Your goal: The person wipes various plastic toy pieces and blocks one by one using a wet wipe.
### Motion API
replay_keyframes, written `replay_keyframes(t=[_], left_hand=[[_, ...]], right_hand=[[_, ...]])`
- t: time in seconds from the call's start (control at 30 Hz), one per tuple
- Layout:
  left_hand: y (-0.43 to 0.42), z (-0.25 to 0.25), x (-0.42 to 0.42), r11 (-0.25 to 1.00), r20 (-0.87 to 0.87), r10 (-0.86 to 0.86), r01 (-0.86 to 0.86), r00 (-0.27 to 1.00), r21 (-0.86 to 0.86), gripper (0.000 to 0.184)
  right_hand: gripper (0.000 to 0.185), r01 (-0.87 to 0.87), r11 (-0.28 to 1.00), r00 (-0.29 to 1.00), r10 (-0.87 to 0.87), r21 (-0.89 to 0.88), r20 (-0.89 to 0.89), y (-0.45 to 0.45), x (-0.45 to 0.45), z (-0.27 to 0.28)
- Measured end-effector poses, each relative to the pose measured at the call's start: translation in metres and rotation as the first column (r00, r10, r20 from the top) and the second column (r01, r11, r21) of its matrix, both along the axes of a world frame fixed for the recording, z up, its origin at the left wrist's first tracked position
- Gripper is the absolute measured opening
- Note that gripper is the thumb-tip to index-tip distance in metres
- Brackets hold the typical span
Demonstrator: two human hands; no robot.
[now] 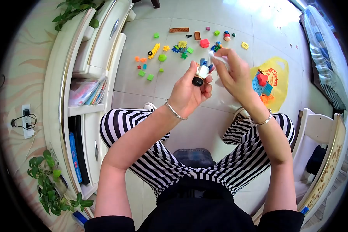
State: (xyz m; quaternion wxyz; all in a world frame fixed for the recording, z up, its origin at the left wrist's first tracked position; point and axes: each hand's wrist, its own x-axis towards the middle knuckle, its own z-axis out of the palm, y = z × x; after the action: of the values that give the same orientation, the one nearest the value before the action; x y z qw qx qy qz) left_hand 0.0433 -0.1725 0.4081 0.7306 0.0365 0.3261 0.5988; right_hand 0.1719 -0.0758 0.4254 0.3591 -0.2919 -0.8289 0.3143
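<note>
My left hand (189,88) is closed round a small toy figure (202,71) with a black top, a white body and blue parts. The figure's black end points down toward me. Just to the right, my right hand (234,73) pinches a white cloth or tissue (218,58) between thumb and fingers, close to the figure's blue end. Whether the white piece touches the figure cannot be made out. Beyond both hands, colourful toy bricks lie on the tiled floor, among them a yellow piece (154,50) and a red block (204,43).
A yellow plastic bag (281,77) with blue and red pieces lies on the floor at the right. White cabinets (94,58) with books (96,92) line the left. A white chair-like frame (317,125) stands at the right. Striped trouser legs flank the floor space.
</note>
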Motion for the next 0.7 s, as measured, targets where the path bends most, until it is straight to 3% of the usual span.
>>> replay_keyframes(t=[0.13,0.27,0.4,0.47,0.53,0.6,0.67,0.7], left_hand=[[0.0,-0.005,-0.004,1.0,-0.085,-0.025,0.027,0.996,0.017,0.041],[-0.002,0.002,-0.006,0.997,-0.067,-0.049,0.053,0.997,0.061,0.042],[0.0,0.003,-0.004,1.0,-0.172,0.015,-0.014,0.985,0.009,0.043],[-0.002,0.004,-0.005,0.999,-0.161,-0.021,0.025,0.987,0.02,0.042],[0.0,0.005,-0.005,0.998,-0.152,-0.045,0.052,0.987,0.042,0.04],[0.001,0.005,-0.002,0.998,-0.15,0.06,-0.057,0.987,0.026,0.042],[0.002,-0.003,-0.005,0.998,-0.196,0.066,-0.063,0.978,0.02,0.041],[0.002,-0.005,-0.006,0.998,-0.241,0.066,-0.064,0.968,0.017,0.04]], right_hand=[[0.01,-0.146,0.982,0.988,0.138,0.12,0.068,-0.011,0.0,-0.01],[0.012,0.018,1.0,1.0,-0.018,0.01,0.008,0.003,0.002,0.007],[0.013,-0.175,0.961,0.979,0.146,0.214,0.144,-0.015,0.001,-0.005],[0.014,-0.136,0.97,0.982,0.106,0.199,0.155,-0.007,0.003,-0.008],[0.013,0.021,0.999,0.991,-0.026,0.04,0.133,0.005,0.003,0.002],[0.012,0.005,0.997,0.993,-0.015,0.081,0.121,-0.001,0.002,0.006],[0.01,-0.208,0.967,0.969,0.183,0.15,0.167,-0.014,0.0,0.0],[0.01,-0.204,0.968,0.962,0.172,0.143,0.212,-0.016,0.0,-0.005]])
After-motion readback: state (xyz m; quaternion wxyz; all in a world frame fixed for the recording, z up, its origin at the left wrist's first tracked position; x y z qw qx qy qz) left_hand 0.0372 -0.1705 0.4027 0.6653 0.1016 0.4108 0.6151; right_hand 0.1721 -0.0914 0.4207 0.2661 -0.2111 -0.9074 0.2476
